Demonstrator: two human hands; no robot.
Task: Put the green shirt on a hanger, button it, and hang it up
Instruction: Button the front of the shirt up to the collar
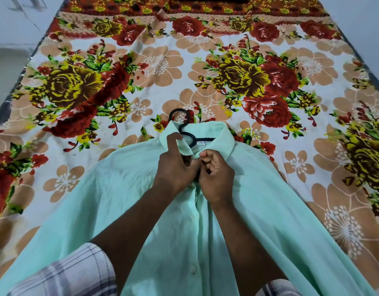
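The green shirt (120, 199) lies front-up on a bed's floral sheet (205, 71), with the hook of the black hanger (180, 118) past its collar. The left hand (175, 165) and right hand (216, 174) each grip its placket at the neck. The room is pale either side.

flat floral bedsheet (184, 67) open beyond collar and both sides of green shirt (120, 199), hanger hook (180, 129) sticks out at collar, left hand (175, 165) and right hand (216, 176) crowd top placket

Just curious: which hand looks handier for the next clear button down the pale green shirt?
Probably the right hand: it sits lower, nearer the small clear button; the left hand pinches the collar of the pale green shirt.
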